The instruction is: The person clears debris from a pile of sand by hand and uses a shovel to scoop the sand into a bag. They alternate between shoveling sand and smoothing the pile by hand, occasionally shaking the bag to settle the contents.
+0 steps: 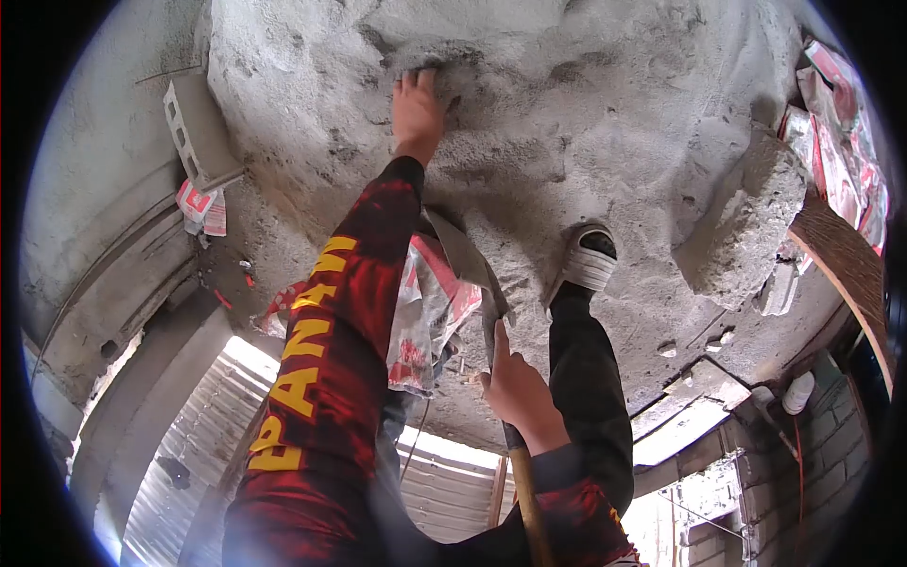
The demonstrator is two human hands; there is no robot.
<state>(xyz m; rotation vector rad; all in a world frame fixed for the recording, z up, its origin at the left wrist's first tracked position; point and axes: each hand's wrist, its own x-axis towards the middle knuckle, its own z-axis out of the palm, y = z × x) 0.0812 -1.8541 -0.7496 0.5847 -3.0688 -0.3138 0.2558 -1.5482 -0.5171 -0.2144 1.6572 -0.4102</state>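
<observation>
My left hand (417, 113) reaches out over the large mound of grey powder (586, 123), its fingers stretched and touching the surface beside a small hollow; nothing shows in it. Lower down, my right hand (522, 392) is wrapped round a shovel (458, 253) near where the metal meets the shaft, the index finger lying along the metal. The shovel's wooden handle (531, 510) runs down to the bottom edge, and its blade rests at the mound's near edge, between my left arm and my shoe.
A shoe (591, 260) stands at the mound's near edge. A hollow block (198, 132) leans at the left. Torn red and white bags (831, 142) lie at the right, near a rough grey chunk (746, 222) and a curved wooden piece (846, 269).
</observation>
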